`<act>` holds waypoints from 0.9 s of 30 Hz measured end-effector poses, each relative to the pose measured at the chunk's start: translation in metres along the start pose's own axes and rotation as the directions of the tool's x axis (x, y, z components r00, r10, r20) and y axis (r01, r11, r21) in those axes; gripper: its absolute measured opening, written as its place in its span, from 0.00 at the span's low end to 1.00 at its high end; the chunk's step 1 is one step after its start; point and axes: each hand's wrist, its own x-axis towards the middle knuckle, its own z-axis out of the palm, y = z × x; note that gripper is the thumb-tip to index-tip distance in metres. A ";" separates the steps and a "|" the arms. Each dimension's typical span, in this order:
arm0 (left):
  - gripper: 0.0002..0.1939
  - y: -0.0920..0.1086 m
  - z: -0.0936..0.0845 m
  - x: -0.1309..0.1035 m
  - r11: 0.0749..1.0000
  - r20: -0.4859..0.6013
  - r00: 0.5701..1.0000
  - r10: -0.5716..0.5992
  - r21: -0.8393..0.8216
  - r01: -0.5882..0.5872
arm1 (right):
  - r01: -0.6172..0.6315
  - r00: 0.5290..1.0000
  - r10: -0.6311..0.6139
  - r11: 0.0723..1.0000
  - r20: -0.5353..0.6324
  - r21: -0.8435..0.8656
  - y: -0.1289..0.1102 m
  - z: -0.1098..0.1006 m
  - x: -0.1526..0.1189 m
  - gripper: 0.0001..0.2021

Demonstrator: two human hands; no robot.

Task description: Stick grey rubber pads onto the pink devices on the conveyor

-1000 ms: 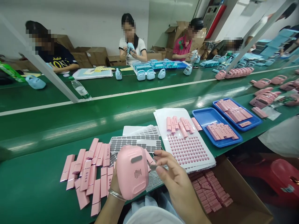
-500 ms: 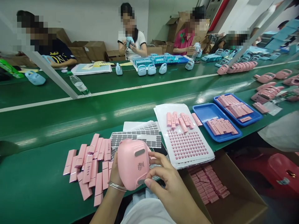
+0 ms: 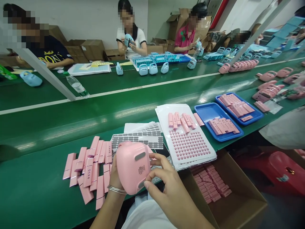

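A rounded pink plastic housing is tilted so that a face with small dark print and two grey oval pads shows. My left hand, wearing silver bangles, grips it from the left and behind; most of those fingers are hidden. At the lower grey pad, the thumb and index finger of my right hand are pinched together on its right end. The other fingers of that hand lie by the housing's right edge. Behind the housing, sheets of grey oval stickers lie on the green table.
Pink bars are heaped at left. A white sheet of round stickers carries several bars. Blue trays of bars stand at right, above a cardboard box. Co-workers sit across the table, near a water bottle.
The whole view has shifted slightly. Both hands keep their hold at the housing, and the right thumb and index finger stay at the lower pad.
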 end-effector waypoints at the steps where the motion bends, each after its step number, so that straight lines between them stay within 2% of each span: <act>1: 0.25 0.001 0.000 0.001 1.000 -0.004 1.000 -0.007 0.009 0.007 | 0.001 1.000 -0.001 1.000 0.013 -0.007 -0.001 -0.001 0.000 0.06; 5: 0.26 0.002 -0.003 0.003 0.999 -0.010 1.000 0.019 0.042 -0.019 | -0.015 0.999 0.016 0.999 0.049 -0.033 -0.003 -0.005 0.001 0.07; 10: 0.27 0.000 -0.008 0.002 0.993 -0.051 0.994 0.095 0.072 -0.091 | -0.002 1.000 0.003 0.999 0.018 -0.048 -0.002 -0.002 0.001 0.07; 18: 0.28 -0.001 0.002 -0.004 0.981 -0.122 0.976 0.182 0.087 -0.172 | 0.041 0.999 -0.043 0.997 -0.033 -0.060 0.000 0.003 -0.001 0.06; 23: 0.26 -0.005 -0.006 0.002 0.974 -0.130 0.972 0.193 0.141 -0.175 | 0.041 0.998 -0.044 0.996 -0.039 -0.078 -0.001 0.005 -0.001 0.07; 27: 0.25 -0.004 -0.009 0.004 0.964 -0.139 0.964 0.229 0.169 -0.205 | 0.092 0.995 -0.096 0.985 -0.025 -0.144 0.000 0.003 0.001 0.06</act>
